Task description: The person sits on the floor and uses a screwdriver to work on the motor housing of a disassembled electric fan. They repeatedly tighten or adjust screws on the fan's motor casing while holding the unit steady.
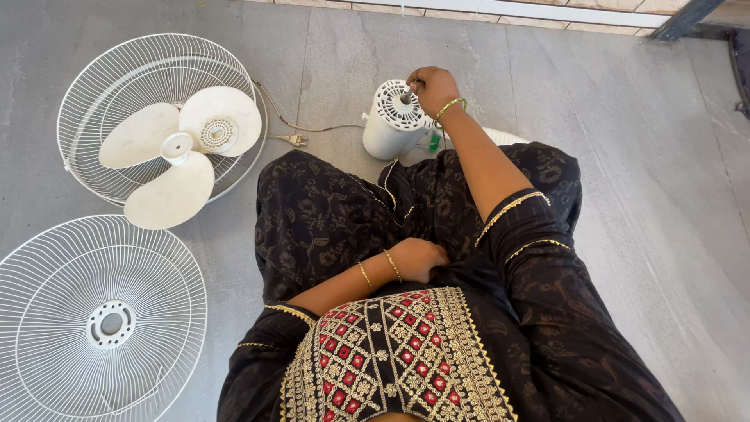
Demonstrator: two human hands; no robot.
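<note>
On the grey floor [625, 195], two wire fan guards [101, 320] lie at left, the far one carrying the three-blade fan blade [176, 152]. The white motor housing [391, 125] stands upright at far centre, shaft pointing up. The right hand [433, 84], nearer, reaches it, fingers closed at the shaft. The left hand [418, 259] rests loosely curled, empty, on the lap.

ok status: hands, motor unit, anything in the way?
Right hand on the shaft of the white fan motor, grip unclear. Left hand resting in lap, holding nothing. Blade and grilles lie apart at left; nothing blocking.
</note>
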